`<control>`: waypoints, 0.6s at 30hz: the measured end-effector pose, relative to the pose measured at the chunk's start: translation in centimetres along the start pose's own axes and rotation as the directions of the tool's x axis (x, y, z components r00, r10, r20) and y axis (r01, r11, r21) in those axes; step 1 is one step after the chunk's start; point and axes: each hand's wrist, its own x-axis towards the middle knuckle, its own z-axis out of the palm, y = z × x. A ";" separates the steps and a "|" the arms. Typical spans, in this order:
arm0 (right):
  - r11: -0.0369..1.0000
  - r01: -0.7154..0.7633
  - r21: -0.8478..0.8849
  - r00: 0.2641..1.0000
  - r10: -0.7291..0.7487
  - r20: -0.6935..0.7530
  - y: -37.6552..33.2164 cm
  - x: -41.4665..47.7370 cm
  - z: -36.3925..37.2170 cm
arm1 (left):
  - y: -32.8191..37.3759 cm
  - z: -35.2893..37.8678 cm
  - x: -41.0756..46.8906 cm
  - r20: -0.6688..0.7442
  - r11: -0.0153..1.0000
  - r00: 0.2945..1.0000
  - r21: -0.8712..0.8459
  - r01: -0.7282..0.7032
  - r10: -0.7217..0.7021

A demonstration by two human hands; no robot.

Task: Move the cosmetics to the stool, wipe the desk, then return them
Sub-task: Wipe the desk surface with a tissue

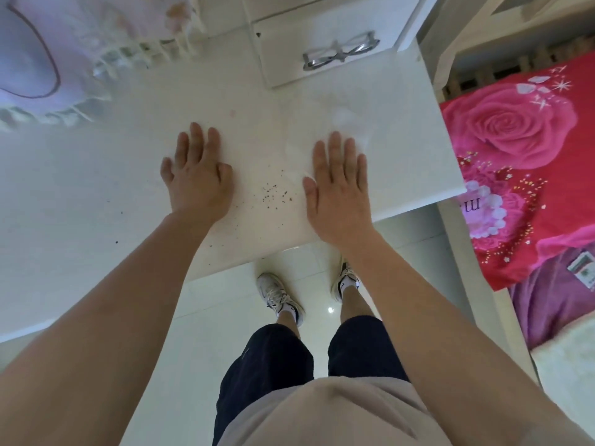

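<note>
The left hand (197,178) and right hand (338,188) lie flat, released, on the desk (96,188), crumbs (273,193) between them. Glasses (339,51) sit on a drawer box (286,69). The bedspread (515,140) shows an "m".

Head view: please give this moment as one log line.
left hand: flat on desk | right hand: flat, possibly over pale wipe | crumbs: between hands

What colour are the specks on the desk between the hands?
Reddish-brown specks on the white desk, seen in the head view.

Desk (80,194) open leftward; drawer box (289,62) rear right, frilled cushion (48,59) rear left.
</note>
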 end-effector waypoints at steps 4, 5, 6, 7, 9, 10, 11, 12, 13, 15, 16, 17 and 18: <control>0.954 -0.298 -0.021 0.951 0.295 -0.090 7.9 0.0 -2.4 | -0.4 -0.5 0.1 0.023 0.999 0.999 -0.002 -0.033 0.033; 0.944 -0.331 0.013 0.939 0.330 -0.098 9.6 -0.5 -3.0 | -0.5 -0.6 0.1 0.025 0.999 0.999 0.002 -0.035 0.035; 0.946 -0.321 0.050 0.941 0.324 -0.093 10.9 -1.0 -3.3 | -0.5 -0.7 0.1 0.032 0.999 0.999 0.007 -0.037 0.036; 0.950 -0.303 0.080 0.947 0.309 -0.083 11.7 -1.6 -3.5 | -0.5 -0.8 0.1 0.045 0.999 0.998 0.011 -0.041 0.041; 0.949 -0.302 0.094 0.949 0.308 -0.060 11.8 -2.4 -3.4 | -0.6 -1.2 0.1 0.061 0.998 0.996 0.002 -0.065 0.065; 0.946 -0.312 0.085 0.947 0.317 -0.058 11.0 -2.5 -3.0 | -0.9 -1.5 0.1 0.052 0.996 0.995 -0.023 -0.083 0.084; 0.948 -0.312 0.066 0.947 0.316 -0.062 9.5 -2.7 -2.4 | -1.4 -1.7 -0.1 0.027 0.992 0.994 -0.071 -0.100 0.102; 0.956 -0.292 0.036 0.953 0.294 -0.067 7.6 -2.8 -1.8 | -2.0 -1.9 -0.4 -0.017 0.985 0.994 -0.132 -0.108 0.107; 0.968 -0.251 0.006 0.966 0.251 -0.069 5.3 -2.9 -1.1 | -2.8 -2.0 -0.9 -0.073 0.977 0.993 -0.187 -0.102 0.090; 0.990 -0.141 -0.019 0.988 0.140 -0.064 0.1 -3.2 0.4 | -4.7 -1.9 -2.1 -0.161 0.969 0.987 -0.242 -0.054 0.015; 0.996 -0.089 -0.017 0.995 0.087 -0.057 -2.6 -3.5 1.1 | -5.6 -1.8 -2.8 -0.177 0.967 0.984 -0.254 -0.023 -0.023; 0.999 -0.040 -0.010 0.998 0.040 -0.040 -5.2 -3.6 1.8 | -6.6 -1.7 -3.4 -0.181 0.965 0.982 -0.261 0.005 -0.054; 1.000 0.010 0.004 1.000 -0.009 -0.022 -7.6 -3.6 2.3 | -7.6 -1.6 -4.0 -0.181 0.965 0.981 -0.262 0.026 -0.075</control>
